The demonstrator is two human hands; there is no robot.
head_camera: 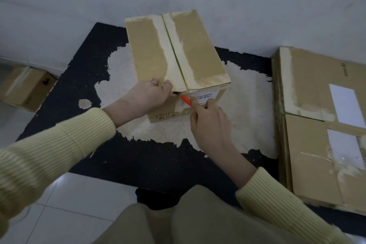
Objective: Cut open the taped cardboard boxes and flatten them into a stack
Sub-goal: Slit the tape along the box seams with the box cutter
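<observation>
Flattened stack (309,89) right; box (25,87), perhaps taped, left.

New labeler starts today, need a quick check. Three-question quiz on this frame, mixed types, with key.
1. True or false: the right hand holds the orange cutter.
2. Where does the flattened stack lie from the centre box? A) on the person's left B) on the person's right C) on top of it
3. Short answer: what does the left hand grip?
Key: 1 true; 2 B; 3 the near top edge of the centre box.
</observation>
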